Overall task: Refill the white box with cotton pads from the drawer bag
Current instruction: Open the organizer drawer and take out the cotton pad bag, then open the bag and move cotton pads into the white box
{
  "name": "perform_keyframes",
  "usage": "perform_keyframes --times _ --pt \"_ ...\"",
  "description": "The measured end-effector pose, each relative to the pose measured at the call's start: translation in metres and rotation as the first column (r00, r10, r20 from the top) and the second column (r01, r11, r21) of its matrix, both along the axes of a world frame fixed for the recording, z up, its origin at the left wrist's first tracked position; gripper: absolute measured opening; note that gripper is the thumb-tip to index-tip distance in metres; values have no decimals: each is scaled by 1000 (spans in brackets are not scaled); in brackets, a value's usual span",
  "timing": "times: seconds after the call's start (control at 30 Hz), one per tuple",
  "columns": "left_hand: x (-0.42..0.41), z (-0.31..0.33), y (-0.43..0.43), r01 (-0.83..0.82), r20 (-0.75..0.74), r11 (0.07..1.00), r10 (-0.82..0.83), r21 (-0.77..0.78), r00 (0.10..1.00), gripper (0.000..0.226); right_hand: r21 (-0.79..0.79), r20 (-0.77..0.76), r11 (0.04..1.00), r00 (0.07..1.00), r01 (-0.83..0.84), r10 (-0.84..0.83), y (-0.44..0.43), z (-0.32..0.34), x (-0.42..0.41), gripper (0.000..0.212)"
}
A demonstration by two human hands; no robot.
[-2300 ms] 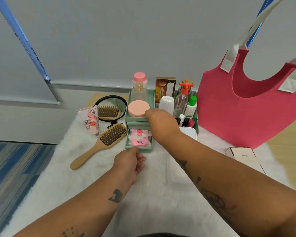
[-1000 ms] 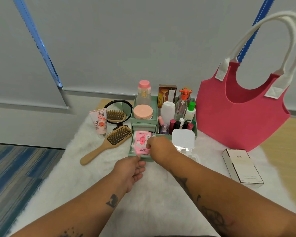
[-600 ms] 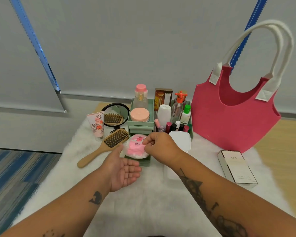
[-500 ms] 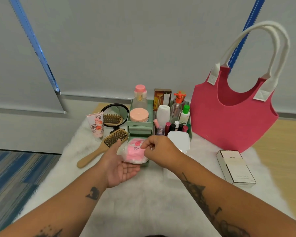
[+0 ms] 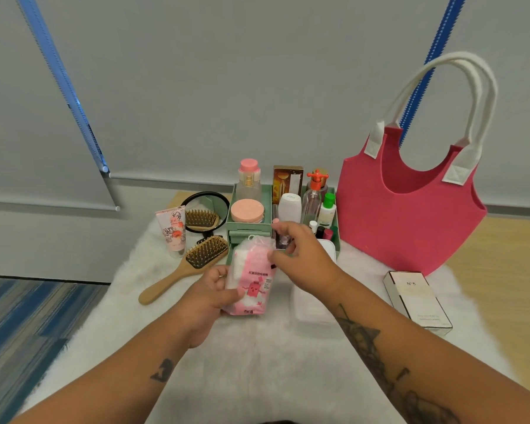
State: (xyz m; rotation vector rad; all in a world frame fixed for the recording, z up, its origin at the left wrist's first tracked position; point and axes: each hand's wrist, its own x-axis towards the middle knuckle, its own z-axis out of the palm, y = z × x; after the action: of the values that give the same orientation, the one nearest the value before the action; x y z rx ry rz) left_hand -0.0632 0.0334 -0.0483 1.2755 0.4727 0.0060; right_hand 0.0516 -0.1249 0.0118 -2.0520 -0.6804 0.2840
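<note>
While both tattooed forearms run off the bottom edge, the hands meet above the fluffy white rug that covers the worktop. Nearest, the left hand wraps its grip around the lower left side of the pink-and-white plastic bag of cotton pads, held upright and clear of the rug. Its printed text is too small to read. The right hand pinches the bag's gathered top edge, fingertips closed on it. Just right of the bag lies the white rectangular plastic box, partly hidden by the right wrist, its raised lid mostly covered. Behind the bag, the green plastic organiser has its lower drawer hidden. Farther right stands the pink felt tote bag.
</note>
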Motion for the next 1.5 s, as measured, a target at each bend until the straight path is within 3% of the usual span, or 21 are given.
perform_keyframes --times 0.07,0.13,0.2,0.3,0.43,0.53,0.63,0.77,0.9,1.13,1.33,1.5 --pt "-3 -3 -2 22 9 992 -24 122 1000 46 -25 -41 997 997 -74 72 -2 0 -2 32" --pt "-5 0 -4 66 -10 933 -66 353 998 50 -53 -38 993 994 -107 105 -3 -3 -6 24" --pt "-6 6 -7 79 -7 809 -93 583 996 59 -78 -9 990 993 -119 119 -4 -7 -11 23" --pt "-11 17 -11 -21 129 665 -115 747 985 65 -83 34 987 990 -134 137 -3 -10 -16 26" --pt "-16 19 -8 -174 283 431 -202 885 937 37 -99 68 981 982 -169 176 -1 -12 -25 26" --pt "-21 12 -7 -189 280 366 -215 911 936 20 -146 86 967 971 -209 222 0 -14 -32 22" --pt "-25 6 -7 -205 290 345 -215 916 933 23 -189 113 952 958 -241 265 0 -20 -33 21" --pt "-26 2 -7 -260 336 344 -180 902 925 22 -145 7 978 988 -152 154 0 -14 -32 21" --pt "-25 1 -9 -277 354 358 -171 892 920 25 -252 69 955 981 -159 181 5 -8 -30 20" --pt "-22 0 -9 -245 320 353 -171 903 932 17 -421 134 879 943 -224 304 3 -10 -33 40" --pt "-17 12 -3 -115 186 257 -270 959 945 42 -411 159 873 923 -260 350 1 -11 -34 37" --pt "-17 25 4 22 34 144 -370 989 928 26 -499 243 832 882 -243 403 -3 -8 -32 31"
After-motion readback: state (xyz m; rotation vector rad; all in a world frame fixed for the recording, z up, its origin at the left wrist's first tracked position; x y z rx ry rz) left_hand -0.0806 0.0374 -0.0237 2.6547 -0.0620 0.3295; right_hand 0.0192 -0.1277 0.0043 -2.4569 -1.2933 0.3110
